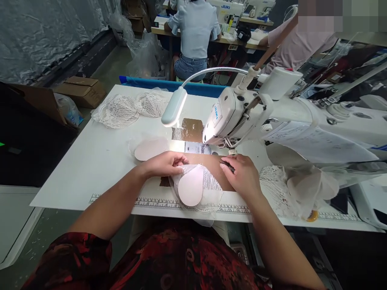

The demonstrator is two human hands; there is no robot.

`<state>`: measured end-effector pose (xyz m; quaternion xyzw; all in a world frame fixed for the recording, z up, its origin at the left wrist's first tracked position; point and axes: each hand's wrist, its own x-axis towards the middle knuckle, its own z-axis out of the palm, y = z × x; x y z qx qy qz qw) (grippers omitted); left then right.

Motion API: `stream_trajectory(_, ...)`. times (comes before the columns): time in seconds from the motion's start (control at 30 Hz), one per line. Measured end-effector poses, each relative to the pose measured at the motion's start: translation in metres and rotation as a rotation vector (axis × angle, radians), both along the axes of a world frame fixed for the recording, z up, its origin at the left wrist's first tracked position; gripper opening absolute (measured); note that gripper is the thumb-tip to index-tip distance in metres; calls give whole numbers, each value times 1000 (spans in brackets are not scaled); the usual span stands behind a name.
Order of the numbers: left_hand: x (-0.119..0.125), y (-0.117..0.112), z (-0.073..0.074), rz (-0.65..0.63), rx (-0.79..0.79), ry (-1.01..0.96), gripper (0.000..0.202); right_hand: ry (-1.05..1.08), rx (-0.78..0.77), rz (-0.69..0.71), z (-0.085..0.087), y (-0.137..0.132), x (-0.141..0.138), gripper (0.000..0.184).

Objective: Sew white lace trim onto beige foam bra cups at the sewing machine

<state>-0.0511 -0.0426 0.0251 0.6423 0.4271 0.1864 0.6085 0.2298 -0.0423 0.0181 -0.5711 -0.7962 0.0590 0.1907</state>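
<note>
A lace bra cup piece (190, 186) with a smooth pale pad lies at the table's front edge, below the sewing machine's needle area. My left hand (169, 164) pinches the sheer edge of this piece at its upper left. In my right hand (242, 174) is a small dark pointed tool (228, 166), its tip towards the left; the fingers hide most of it, so its exact kind is unclear. That hand rests over a brown plate (208, 161), to the right of the lace. The white sewing machine (225, 112) stands just beyond both hands.
Two lace cups (117, 110) lie at the back left, and a pale pad (151, 148) sits left of the needle plate. More lace pieces (302, 187) are heaped at the right. A lamp (175, 106) overhangs the table. Two people (195, 30) sit beyond.
</note>
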Motion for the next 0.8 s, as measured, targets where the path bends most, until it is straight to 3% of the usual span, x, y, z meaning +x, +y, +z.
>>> stream_trajectory(0.13, 8, 0, -1, -35, 40, -9, 26, 281, -174, 156, 8, -8, -26, 25)
stream_trajectory(0.2, 12, 0, -1, -49, 59, -22, 25, 287, -273, 199, 9, -9, -41, 31)
stream_trajectory(0.33, 10, 2, -3, -8, 59, -25, 23, 267, -395, 164, 7, -8, -52, 21)
stream_trajectory(0.47, 4, 9, -7, 178, 38, -13, 27, 232, -424, 82, 6, -8, -43, 29)
stream_trajectory(0.53, 5, 13, -7, 210, 52, -9, 25, 196, -447, 78, 8, -8, -36, 31)
stream_trajectory(0.67, 14, 24, -5, 164, 167, 63, 17, 114, -479, 73, 17, -6, -27, 31)
stream_trajectory(0.8, 23, 42, -4, 82, 234, 165, 25, 179, -337, 81, 24, 1, -23, 25)
